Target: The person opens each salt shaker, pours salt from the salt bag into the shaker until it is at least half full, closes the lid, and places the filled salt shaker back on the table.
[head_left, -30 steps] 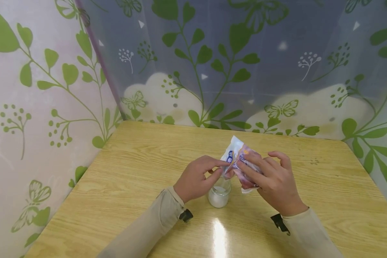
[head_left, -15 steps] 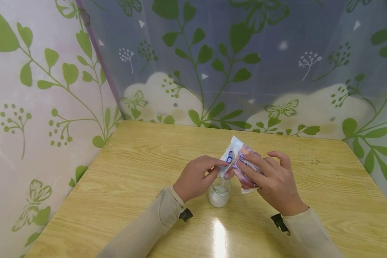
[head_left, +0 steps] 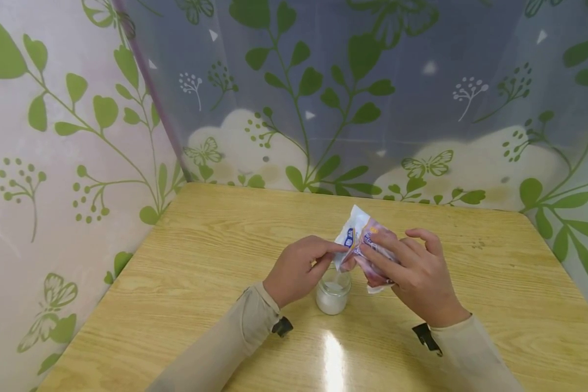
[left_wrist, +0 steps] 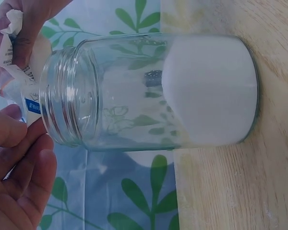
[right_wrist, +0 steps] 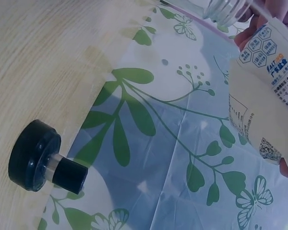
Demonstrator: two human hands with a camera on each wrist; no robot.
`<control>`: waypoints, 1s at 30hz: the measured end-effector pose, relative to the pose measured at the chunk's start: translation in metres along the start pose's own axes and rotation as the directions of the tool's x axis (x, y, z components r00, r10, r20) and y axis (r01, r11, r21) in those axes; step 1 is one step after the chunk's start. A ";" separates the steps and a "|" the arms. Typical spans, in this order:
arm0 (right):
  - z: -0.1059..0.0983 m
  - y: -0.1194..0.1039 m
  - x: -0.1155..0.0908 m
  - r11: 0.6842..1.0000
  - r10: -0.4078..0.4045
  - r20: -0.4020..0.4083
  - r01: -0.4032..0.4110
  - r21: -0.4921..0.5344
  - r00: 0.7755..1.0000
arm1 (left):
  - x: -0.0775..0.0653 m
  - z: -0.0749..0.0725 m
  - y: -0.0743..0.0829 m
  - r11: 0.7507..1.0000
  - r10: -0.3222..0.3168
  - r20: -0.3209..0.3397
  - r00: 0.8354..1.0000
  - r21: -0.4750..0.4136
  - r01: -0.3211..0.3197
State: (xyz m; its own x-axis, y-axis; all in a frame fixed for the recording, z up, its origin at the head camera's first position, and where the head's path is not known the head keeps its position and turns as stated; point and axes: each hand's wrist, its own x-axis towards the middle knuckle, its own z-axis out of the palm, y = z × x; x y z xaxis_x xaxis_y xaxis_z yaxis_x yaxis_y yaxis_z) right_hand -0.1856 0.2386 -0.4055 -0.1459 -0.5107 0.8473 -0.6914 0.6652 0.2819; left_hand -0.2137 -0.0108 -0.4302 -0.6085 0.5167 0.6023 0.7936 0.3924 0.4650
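A white and purple plastic packet (head_left: 359,224) is tilted over a clear glass jar (head_left: 333,300), its lower corner at the jar's mouth. My right hand (head_left: 423,277) grips the packet from the right, with fingers spread over its printed front. At the packet's left edge, my left hand (head_left: 296,271) pinches the corner between thumb and index finger. The jar stands upright on the table. White powder (left_wrist: 213,91) lies sloped inside it, filling roughly the lower part in the left wrist view. Whether powder is falling now is hard to tell.
A black round lid-like piece with a short stem (right_wrist: 33,155) stands on the wooden table (head_left: 215,218) in the right wrist view. Patterned cloth (head_left: 294,98) with green leaves and butterflies closes off the back and sides.
My left thumb has drawn back slightly from the packet's edge since a second ago. The packet, right hand and jar look nearly still.
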 end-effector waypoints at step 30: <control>-0.002 0.001 -0.001 1.000 -0.004 0.022 0.004 0.017 1.000 | 0.000 0.004 0.002 0.999 0.020 -0.002 1.000 0.036 -0.020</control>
State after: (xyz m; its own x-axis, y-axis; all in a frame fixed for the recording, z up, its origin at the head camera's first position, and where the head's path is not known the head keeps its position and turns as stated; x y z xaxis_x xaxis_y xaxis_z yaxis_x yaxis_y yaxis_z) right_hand -0.1846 0.2410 -0.4050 -0.1582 -0.5252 0.8362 -0.7037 0.6540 0.2776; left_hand -0.2120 -0.0067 -0.4318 -0.5926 0.5226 0.6130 0.8051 0.4094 0.4292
